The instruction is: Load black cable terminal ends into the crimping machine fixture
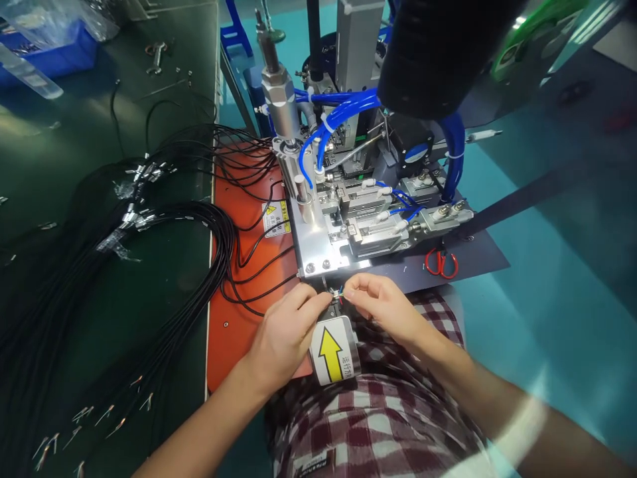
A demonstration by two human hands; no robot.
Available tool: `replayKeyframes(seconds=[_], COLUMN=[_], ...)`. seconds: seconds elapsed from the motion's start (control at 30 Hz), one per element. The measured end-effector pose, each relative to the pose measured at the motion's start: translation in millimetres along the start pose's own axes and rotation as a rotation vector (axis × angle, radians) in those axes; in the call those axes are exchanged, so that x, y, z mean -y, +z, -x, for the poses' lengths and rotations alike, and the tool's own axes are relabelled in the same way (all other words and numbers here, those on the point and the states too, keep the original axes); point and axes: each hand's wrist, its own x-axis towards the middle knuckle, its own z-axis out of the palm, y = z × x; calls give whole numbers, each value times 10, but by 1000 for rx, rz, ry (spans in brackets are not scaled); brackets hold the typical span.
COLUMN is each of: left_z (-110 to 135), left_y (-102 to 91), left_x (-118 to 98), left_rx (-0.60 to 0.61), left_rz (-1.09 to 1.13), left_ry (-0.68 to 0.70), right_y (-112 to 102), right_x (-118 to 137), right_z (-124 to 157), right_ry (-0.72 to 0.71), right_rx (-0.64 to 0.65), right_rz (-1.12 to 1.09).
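Note:
My left hand is closed in a pinch, its thumb and finger at a cable end with a small pale part on it. Thin coloured wires come out there, and my right hand pinches them between thumb and fingertips. Both hands meet at the front edge of a metal machine, just above a white cover with a yellow arrow. The fingers hide much of the small part. A bundle of black cables lies left of my left hand, over an orange base plate.
Red-handled scissors lie on the grey plate to the right. Blue air hoses loop over the machine's cylinders. More cables with bare wire ends spread across the dark green table. A wrench and a blue bin are farther back.

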Motion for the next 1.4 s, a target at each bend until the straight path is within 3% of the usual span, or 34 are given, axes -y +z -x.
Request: replayKeyframes(seconds=[0.63, 0.97, 1.13, 1.3, 1.4], left_z=[0, 9, 15, 22, 25], left_y=[20, 22, 35, 32, 31], left_x=[4, -15, -13, -37, -54], left_rx=[54, 87, 93, 111, 117], left_rz=[-182, -203, -214, -226, -244], left_ry=[53, 33, 18, 1, -3], right_y=[40, 107, 127, 131, 144], right_x=[-116, -176, -154, -80, -59], right_z=[-9, 72, 73, 57, 75], right_ry=[-60, -248, -168, 42, 34], right_rx=[-67, -222, -220, -129, -158], right_rz=[63, 363, 263, 82, 150])
